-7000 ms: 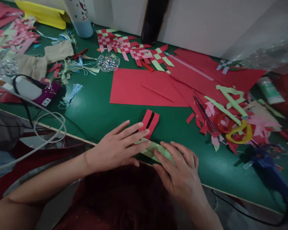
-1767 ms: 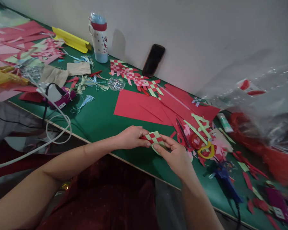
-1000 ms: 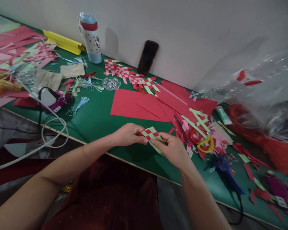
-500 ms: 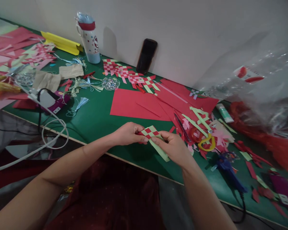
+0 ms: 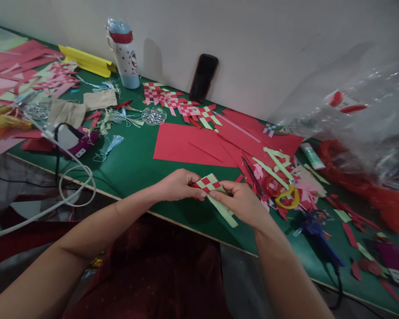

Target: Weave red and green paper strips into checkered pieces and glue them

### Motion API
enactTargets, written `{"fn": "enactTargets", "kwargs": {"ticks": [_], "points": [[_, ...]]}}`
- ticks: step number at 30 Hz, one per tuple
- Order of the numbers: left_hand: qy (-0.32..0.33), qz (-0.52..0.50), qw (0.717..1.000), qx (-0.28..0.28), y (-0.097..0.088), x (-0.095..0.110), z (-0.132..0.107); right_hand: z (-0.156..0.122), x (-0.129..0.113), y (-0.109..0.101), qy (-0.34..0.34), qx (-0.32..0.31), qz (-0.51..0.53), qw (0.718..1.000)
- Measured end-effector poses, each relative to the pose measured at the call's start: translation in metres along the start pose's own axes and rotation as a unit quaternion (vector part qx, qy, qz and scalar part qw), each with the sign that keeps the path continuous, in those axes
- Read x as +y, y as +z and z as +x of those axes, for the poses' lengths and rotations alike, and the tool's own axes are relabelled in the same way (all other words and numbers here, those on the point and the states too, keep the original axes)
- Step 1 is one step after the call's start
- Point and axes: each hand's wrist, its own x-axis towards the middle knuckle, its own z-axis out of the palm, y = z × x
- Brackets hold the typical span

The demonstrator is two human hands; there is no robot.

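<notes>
A woven paper piece (image 5: 209, 181) in a red and pale green check is held between my two hands over the table's front part. My left hand (image 5: 179, 185) pinches its left side, thumb on top. From the right, my right hand (image 5: 238, 200) grips the other side, its thumb resting near the lower edge of the weave. Loose pale green strips (image 5: 223, 212) hang from the weave toward the table's front edge. Behind my hands lies a sheet of red paper (image 5: 186, 144). The fingers under the weave are partly hidden.
Yellow-handled scissors (image 5: 287, 197) lie among paper scraps on the right, with a blue glue gun (image 5: 321, 239) nearer me. Woven pieces (image 5: 173, 102), a dish of beads (image 5: 154, 116) and a bottle (image 5: 124, 55) stand behind. A phone (image 5: 203, 78) leans on the wall. A white cable (image 5: 36, 217) crosses the left edge.
The loose pale green strips under my right hand have spread slightly apart and reach a little lower. Both hands keep their hold on the weave, nearly in place.
</notes>
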Motion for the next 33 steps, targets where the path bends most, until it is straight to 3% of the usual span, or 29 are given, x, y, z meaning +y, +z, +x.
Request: {"fn": "enactTargets", "kwargs": {"ticks": [8,11,13,15,18,21,23,26,28,33], "points": [[0.046,0.023,0.999,0.005,-0.002,0.000,0.001,-0.002,-0.001,0.000,-0.055,0.036,-0.029,0.997],[0.078,0.048,0.996,0.012,-0.008,0.007,0.001,-0.005,-0.006,0.000,-0.104,0.095,-0.062,0.988],[0.137,0.116,0.984,0.020,-0.013,0.013,0.001,-0.008,-0.009,0.000,-0.153,0.157,-0.098,0.971],[0.223,0.219,0.949,0.038,-0.019,0.017,0.002,-0.010,-0.010,-0.001,-0.200,0.212,-0.130,0.948],[0.329,0.349,0.873,0.085,-0.023,0.015,0.004,-0.013,-0.007,0.000,-0.288,0.252,-0.217,0.898],[0.363,0.448,0.808,0.125,-0.024,0.003,0.005,-0.014,0.002,0.010,-0.385,0.267,-0.386,0.795],[0.342,0.516,0.774,0.129,-0.024,-0.007,0.001,-0.014,0.011,0.020,-0.394,0.264,-0.446,0.759],[0.268,0.596,0.745,0.135,-0.023,-0.018,-0.013,-0.014,0.024,0.037,-0.369,0.250,-0.464,0.766],[0.229,0.613,0.742,0.144,-0.021,-0.023,-0.027,-0.016,0.030,0.046,-0.348,0.241,-0.472,0.773],[0.234,0.548,0.787,0.161,0.000,-0.034,-0.059,-0.035,0.030,0.047,-0.284,0.203,-0.488,0.800]]}}
